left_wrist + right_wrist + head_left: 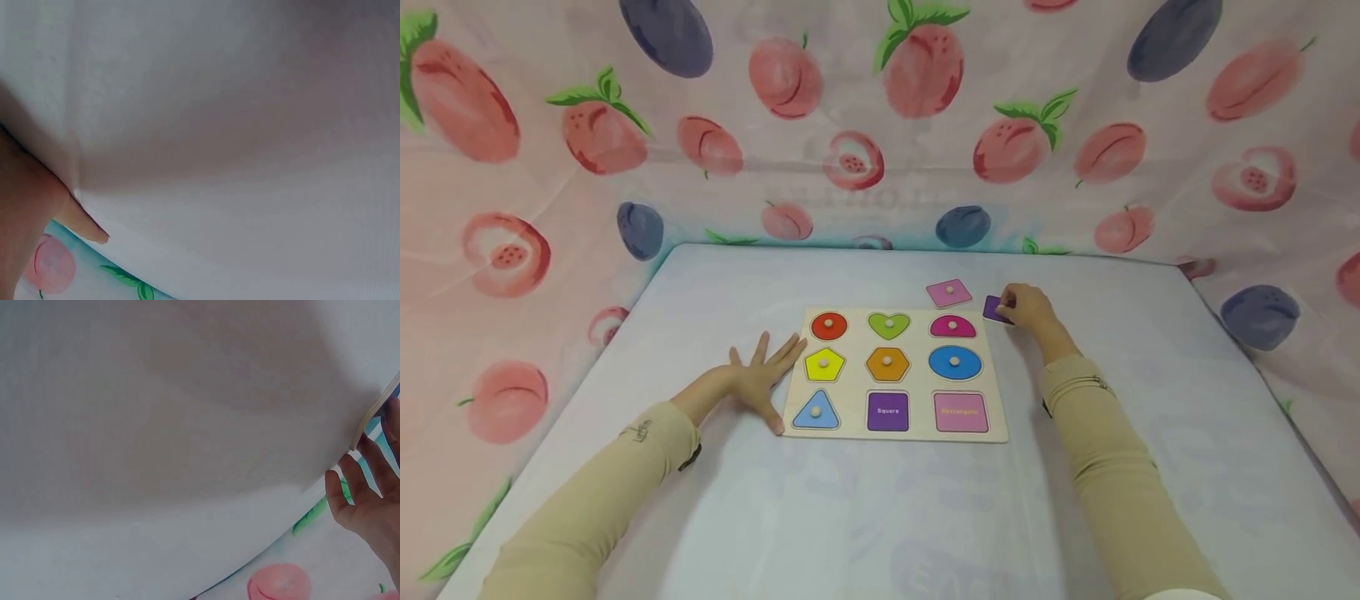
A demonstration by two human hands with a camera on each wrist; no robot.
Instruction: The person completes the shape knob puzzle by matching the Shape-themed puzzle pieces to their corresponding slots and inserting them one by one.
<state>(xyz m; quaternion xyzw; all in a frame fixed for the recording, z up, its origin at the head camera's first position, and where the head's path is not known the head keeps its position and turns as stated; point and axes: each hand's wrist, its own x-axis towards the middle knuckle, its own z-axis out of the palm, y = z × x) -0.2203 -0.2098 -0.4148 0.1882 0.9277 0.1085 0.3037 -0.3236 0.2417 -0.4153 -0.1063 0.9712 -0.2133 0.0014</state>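
A wooden knob puzzle board [850, 400] lies flat on the table. Its square recess [887, 420] and rectangle recess [961, 422] show printed words and hold no pieces. Spread fingers of my left hand [754, 382] touch the board's left edge. Beyond the upper right corner, my right hand [1028, 307] pinches a purple square puzzle piece [991, 308], partly covered by the fingers. In the right wrist view, the edge of a wooden piece [369, 420] shows at the fingertips. A pink rectangle puzzle piece [942, 294] with a knob lies just behind the board.
Several knobbed pieces sit in the board, among them a red circle [820, 332], a green heart [878, 322] and a blue oval [938, 365]. A white cloth covers the table [865, 517]. Fruit-patterned fabric [880, 200] rises behind and at both sides.
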